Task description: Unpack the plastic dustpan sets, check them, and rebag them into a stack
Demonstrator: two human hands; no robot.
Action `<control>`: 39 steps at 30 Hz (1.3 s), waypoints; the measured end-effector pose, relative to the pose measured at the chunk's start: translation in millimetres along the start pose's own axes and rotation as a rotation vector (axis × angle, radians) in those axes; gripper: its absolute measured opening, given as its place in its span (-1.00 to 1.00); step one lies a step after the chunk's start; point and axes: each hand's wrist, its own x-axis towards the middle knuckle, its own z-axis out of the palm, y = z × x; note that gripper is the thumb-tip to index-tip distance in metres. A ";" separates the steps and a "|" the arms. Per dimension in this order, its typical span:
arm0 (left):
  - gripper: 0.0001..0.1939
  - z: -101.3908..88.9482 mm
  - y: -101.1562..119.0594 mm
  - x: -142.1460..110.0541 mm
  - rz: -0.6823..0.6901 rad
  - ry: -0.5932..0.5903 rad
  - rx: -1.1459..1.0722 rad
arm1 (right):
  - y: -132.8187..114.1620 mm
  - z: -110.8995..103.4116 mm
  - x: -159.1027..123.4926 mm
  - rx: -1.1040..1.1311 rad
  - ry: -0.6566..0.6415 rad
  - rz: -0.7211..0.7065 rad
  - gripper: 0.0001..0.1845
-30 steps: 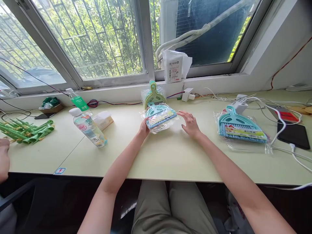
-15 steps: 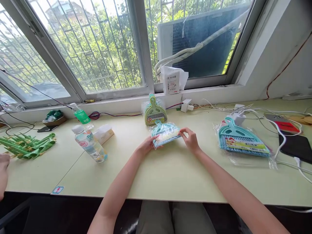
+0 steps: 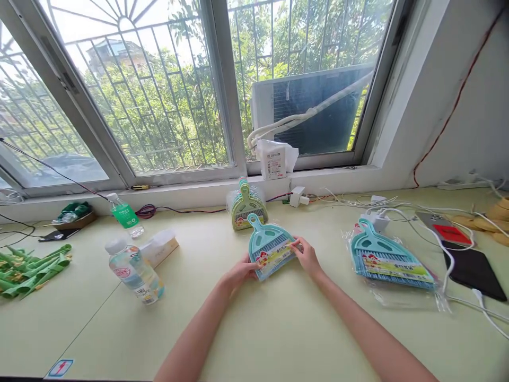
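A light-blue dustpan and brush set (image 3: 267, 234) in clear wrap, with a colourful label, is tilted above the table in front of me. My left hand (image 3: 240, 271) grips its lower left corner, thumb on the front and the other fingers partly hidden underneath. At its right edge, my right hand (image 3: 307, 257) pinches the set between thumb and fingers. Just behind stands a row of green dustpan sets (image 3: 246, 204) against the wall below the window. Off to the right, more blue wrapped dustpan sets (image 3: 392, 260) lie on the table.
On the left are a drink bottle (image 3: 135, 273), a green-labelled bottle (image 3: 124, 213), a tissue box (image 3: 161, 248) and green rolled leaves (image 3: 34, 270). At right, white cables (image 3: 445, 254) run beside a black phone (image 3: 475, 270). A paper packet (image 3: 276, 161) stands on the sill.
My right hand has closed on the set's right edge; before, it was apart from it. The set has come nearer and its label now faces me more fully. The view has tilted up.
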 end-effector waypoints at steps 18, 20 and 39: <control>-0.24 -1.0 -12.2 10.6 0.202 0.021 -0.072 | 5.8 -2.4 -3.4 0.266 -0.228 0.391 -0.45; -0.10 4.8 -13.3 11.2 0.305 0.049 -0.160 | 8.9 -1.4 -3.4 0.296 -0.145 0.405 -0.49; -0.38 -0.5 -9.5 9.6 0.665 0.621 0.448 | -1.3 35.4 21.0 -0.063 0.064 0.022 -0.66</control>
